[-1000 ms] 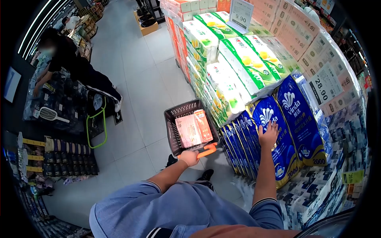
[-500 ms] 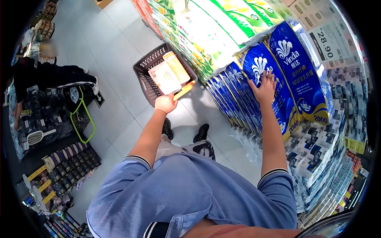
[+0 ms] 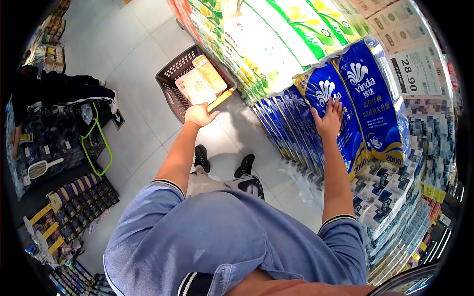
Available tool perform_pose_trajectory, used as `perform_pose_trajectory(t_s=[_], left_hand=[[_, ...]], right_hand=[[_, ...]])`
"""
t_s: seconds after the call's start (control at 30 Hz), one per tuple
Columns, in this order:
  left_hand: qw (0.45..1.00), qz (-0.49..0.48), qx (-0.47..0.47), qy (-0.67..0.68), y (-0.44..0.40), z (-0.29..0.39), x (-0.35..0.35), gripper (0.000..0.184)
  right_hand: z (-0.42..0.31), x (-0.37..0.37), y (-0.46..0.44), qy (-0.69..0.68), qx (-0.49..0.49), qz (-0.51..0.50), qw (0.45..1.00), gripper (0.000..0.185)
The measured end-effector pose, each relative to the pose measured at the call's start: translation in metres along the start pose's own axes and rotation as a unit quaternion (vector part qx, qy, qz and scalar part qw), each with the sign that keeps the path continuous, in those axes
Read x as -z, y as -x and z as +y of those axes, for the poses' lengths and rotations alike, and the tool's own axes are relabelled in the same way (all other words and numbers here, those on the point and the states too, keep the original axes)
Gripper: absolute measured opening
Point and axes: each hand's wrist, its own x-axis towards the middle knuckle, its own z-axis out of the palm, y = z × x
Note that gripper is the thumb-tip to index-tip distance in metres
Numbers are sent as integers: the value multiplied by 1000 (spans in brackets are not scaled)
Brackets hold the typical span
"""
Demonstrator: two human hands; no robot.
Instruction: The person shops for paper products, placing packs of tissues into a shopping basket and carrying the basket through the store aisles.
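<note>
Blue pack [image 3: 351, 134] beneath right fingers [image 3: 330, 105]

Shop, price sign [image 3: 414, 74], stacked tissue packs [image 3: 374, 111], basket [image 3: 171, 93]

The left thumb is spreading away from the handle [image 3: 221, 100] of the basket [image 3: 178, 67], the left hand [image 3: 199, 116] opening. The left arm [image 3: 178, 152] is stretching farther forward than a second ago, and more of both shoes [image 3: 202, 158] is showing.
</note>
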Motion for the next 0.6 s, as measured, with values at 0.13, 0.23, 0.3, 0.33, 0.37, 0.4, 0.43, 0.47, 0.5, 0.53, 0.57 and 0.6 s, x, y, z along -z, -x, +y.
perform_pose_trajectory(t_s=[0.13,0.23,0.3,0.33,0.37,0.4,0.43,0.47,0.5,0.53,0.57,0.6], left_hand=[[999,-17,20,-26,0,2,2,60],[998,44,-18,-27,-2,-8,-12,61],[996,68,-40,-30,-3,-14,-19,57],[994,91,-52,-25,-3,-15,-21,55],[996,70,-42,-35,-4,-16,-20,54],[997,51,-27,-48,-5,-15,-17,54],[997,48,-30,-53,-4,-14,-15,53],[997,48,-30,-60,-4,-15,-13,51],[996,56,-34,-60,-3,-17,-13,49],[995,63,-38,-60,-3,-17,-12,47],[995,65,-39,-58,-2,-17,-10,43],[995,58,-35,-70,-2,-18,-10,43]], right_hand=[[-2,1,0,-5,-4,8,1000,88],[-4,3,0,-15,2,40,999,86],[-3,4,0,-23,0,51,998,87],[-3,3,1,-38,-12,59,997,86],[-3,4,2,-38,-15,61,997,86],[-2,4,3,-38,-13,62,997,86],[-2,4,3,-45,-21,60,997,86],[-2,3,4,-44,-22,64,997,86],[-2,2,4,-51,-27,63,996,87],[-2,3,5,-58,-31,62,996,87],[-2,4,5,-61,-39,49,996,88],[-4,11,5,-52,-40,40,997,89]])
